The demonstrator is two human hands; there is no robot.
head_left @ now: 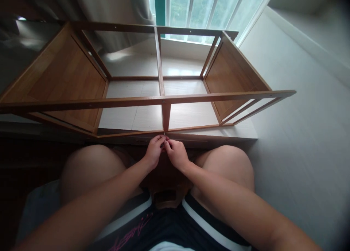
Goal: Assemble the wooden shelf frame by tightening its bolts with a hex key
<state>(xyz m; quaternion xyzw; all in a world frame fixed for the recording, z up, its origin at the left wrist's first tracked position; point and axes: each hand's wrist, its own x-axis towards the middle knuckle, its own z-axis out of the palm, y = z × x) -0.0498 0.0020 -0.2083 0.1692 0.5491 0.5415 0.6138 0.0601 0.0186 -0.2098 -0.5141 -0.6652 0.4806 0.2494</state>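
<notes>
A brown wooden frame (pixel 147 99) with slatted openings and solid end panels stands before me on a pale ledge. Just under its lower front rail, below the middle upright (pixel 166 116), my two hands meet. My left hand (pixel 154 151) is pinched closed, its fingertips against those of the other hand. My right hand (pixel 177 154) is also closed in a pinch. A thin, metallic-looking sliver (pixel 164 134) pokes up between the fingertips, close to the rail. Its kind is too small to make out, and the fingers hide the rest of it.
The pale ledge (pixel 246 131) carries the frame and reaches toward a barred window (pixel 207 8). A grey curtain (pixel 117 10) hangs at the back left. On the right rises a white wall (pixel 300 98). My bent knees flank my hands.
</notes>
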